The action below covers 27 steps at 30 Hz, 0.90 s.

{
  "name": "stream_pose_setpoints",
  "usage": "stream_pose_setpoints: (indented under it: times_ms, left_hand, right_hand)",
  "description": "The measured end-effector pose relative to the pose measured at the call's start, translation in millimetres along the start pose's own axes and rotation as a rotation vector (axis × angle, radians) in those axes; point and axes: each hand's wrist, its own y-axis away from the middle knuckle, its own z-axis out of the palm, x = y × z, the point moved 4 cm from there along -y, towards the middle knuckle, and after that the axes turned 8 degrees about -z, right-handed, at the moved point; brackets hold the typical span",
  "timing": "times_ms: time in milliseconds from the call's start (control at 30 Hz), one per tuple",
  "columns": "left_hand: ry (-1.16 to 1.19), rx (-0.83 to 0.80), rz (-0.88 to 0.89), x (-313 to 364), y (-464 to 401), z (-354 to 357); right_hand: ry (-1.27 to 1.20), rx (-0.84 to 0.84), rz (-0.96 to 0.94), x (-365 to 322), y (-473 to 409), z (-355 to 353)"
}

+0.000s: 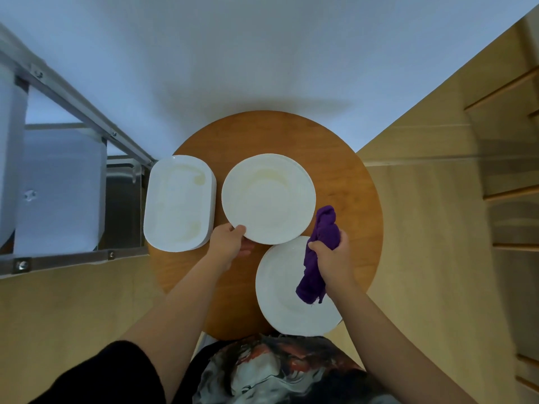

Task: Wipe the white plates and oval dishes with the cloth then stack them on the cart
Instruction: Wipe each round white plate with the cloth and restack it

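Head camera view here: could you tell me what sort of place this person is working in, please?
Probably a restaurant or canteen service area. Stacks of white plates and oval dishes sit on a small round wooden table, a metal cart stands alongside, and the right hand grips a purple cloth.

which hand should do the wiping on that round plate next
Right. The right hand already grips the purple cloth beside the round plate, while the left hand holds that plate's near rim.

A dining room, likely: round wooden table [344,158], steel cart [87,118]
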Motion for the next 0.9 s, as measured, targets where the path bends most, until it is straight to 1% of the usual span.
stream_pose_setpoints:
  times_ms: [200, 333, 533, 600, 633, 700, 733, 767, 833, 867, 900]
  left_hand:
    - [0.176, -0.015, 0.004, 4.2, 21.4, -10.4]
    - [0.167, -0.079, 0.043, 0.9, 42.0, -14.6]
    - [0.14, -0.232, 0.148, -12.0, 90.1, -4.8]
    - [0.085, -0.283, 0.168, -20.4, 107.9, -0.7]
    - [0.015, -0.291, 0.18, -22.7, 115.8, -0.6]
    - [-0.126, -0.265, 0.172, -21.5, 127.8, -7.8]
    - [-0.1, -0.263, 0.148, -18.2, 132.3, -12.0]
    - [0.013, -0.294, 0.121, -14.0, 135.7, -15.1]
    - [0.297, -0.432, 0.067, -2.9, 140.6, -15.7]
    - [0.384, -0.507, 0.056, 3.5, 145.4, -12.6]
    - [0.413, -0.558, 0.069, 8.8, 151.9, -8.3]
  right_hand:
    - [-0.215, 0.021, 0.123, -0.3, 0.4, -4.9]
    - [-0.309, 0.009, 0.124, -1.1, 4.8, -6.2]
    - [-0.357, 0.038, 0.127, -8.1, 14.0, -28.4]
    - [-0.337, 0.025, 0.096, -15.2, 17.4, -43.3]
    - [-0.337, 0.012, 0.07, -20.1, 19.7, -52.1]
    - [-0.341, -0.02, 0.021, -30.4, 25.4, -71.5]
    - [-0.333, -0.044, 0.0, -35.4, 28.6, -81.0]
    - [-0.316, -0.078, -0.021, -40.4, 32.5, -89.6]
    - [-0.275, -0.154, -0.055, -49.2, 39.8, -100.8]
    - [-0.257, -0.192, -0.066, -52.7, 43.9, -103.1]
    - [-0.242, -0.225, -0.077, -56.1, 48.5, -103.9]
